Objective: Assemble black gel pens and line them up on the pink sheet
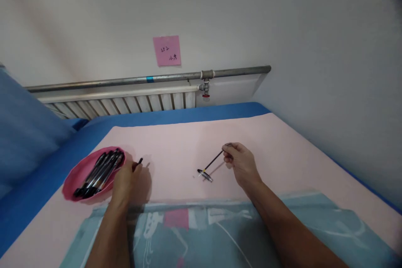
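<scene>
Right grip [241, 161] pinching a thin dark rod [214, 160] by its upper end, and it slants down leftward to a short pen piece [206, 175]! Farther left, the left grip [124, 176] holds a small black piece [140, 161], just beside a pink bowl [74, 172] of pens [103, 173].

Pink note [167, 51], handwritten "252", unclear characters below

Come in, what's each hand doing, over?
Left hand: black piece held, beside pink basket. Right hand: pinching thin dark rod. Pen part: lying by rod's lower end.
</scene>
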The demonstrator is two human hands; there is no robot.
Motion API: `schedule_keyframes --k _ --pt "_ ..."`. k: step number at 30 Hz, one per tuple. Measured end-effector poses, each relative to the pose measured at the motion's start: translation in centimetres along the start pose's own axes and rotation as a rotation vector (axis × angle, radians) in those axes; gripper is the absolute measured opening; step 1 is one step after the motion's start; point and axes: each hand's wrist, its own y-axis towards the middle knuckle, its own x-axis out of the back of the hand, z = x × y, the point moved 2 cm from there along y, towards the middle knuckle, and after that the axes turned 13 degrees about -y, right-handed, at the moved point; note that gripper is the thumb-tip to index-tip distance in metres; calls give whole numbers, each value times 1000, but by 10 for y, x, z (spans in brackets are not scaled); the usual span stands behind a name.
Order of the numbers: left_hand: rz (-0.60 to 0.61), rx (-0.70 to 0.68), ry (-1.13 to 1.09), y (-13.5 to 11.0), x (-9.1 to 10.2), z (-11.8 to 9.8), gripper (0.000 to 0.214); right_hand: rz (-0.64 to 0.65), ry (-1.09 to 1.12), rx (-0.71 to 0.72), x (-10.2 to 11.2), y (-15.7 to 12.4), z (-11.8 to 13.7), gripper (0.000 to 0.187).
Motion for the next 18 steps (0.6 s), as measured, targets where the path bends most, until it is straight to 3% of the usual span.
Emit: schedule_keyframes --k 3,10,18 --pt "-4 36 42 -2 4 7 25 23 -28 21 -4 -6 1 17" --pt "71 66 92 -5 -1 1 29 66 -102 51 -9 -14 2 16" --pt "120 25 153 -8 -3 4 24 110 -137 64 -15 -20 0 18"
